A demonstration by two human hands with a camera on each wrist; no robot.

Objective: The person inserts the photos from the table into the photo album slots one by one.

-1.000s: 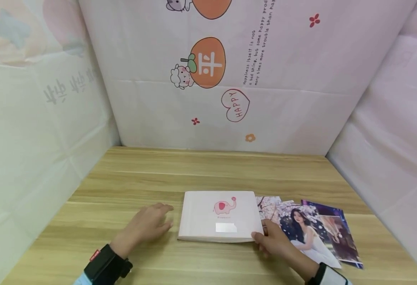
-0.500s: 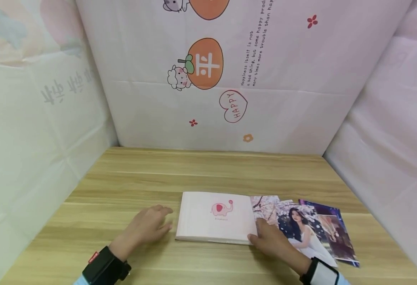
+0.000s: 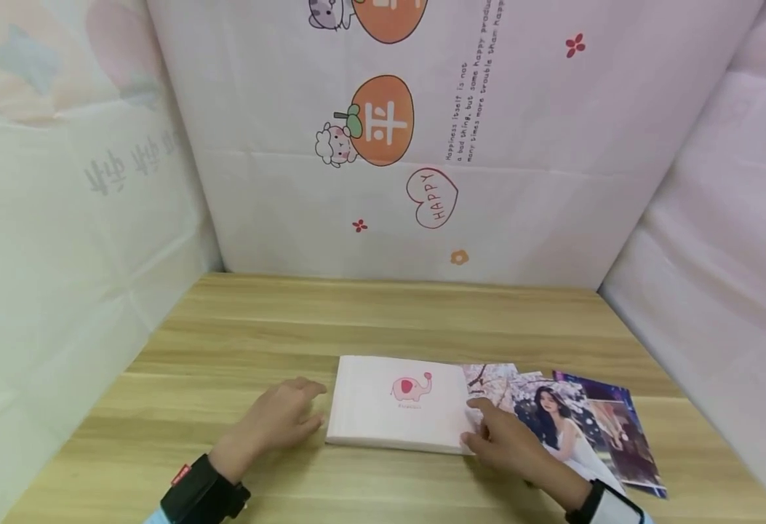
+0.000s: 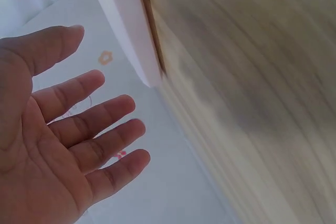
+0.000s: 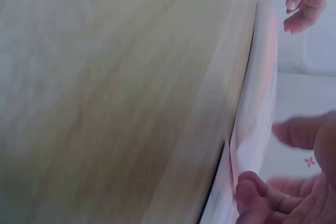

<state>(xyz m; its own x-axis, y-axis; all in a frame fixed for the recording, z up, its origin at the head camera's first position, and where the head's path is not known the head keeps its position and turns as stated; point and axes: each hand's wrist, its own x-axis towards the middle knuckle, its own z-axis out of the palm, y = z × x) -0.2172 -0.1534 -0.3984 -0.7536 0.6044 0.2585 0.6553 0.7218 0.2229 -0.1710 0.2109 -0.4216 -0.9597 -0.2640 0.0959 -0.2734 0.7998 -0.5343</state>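
A white photo album point(image 3: 376, 404) with a pink elephant on its cover lies closed on the wooden table. My right hand point(image 3: 503, 440) holds its near right corner. In the right wrist view the thumb point(image 5: 296, 132) is at the top of the cover and the curled fingers point(image 5: 252, 195) meet the album's end. My left hand point(image 3: 278, 415) hovers just left of the album, fingers spread and relaxed, touching nothing. Fanned out on the right are several printed photos, the front one point(image 3: 575, 444) showing a person in a white dress; my right forearm partly covers it.
Beneath everything is a wood-grain table point(image 3: 278, 320). A white cloth with cartoon prints point(image 3: 527, 218) rises behind it, and more cloth point(image 3: 716, 276) stands along both sides.
The album's right end has turned slightly toward me, and a white glare patch has left its cover. My right hand shifted with that corner. The left hand has barely moved.
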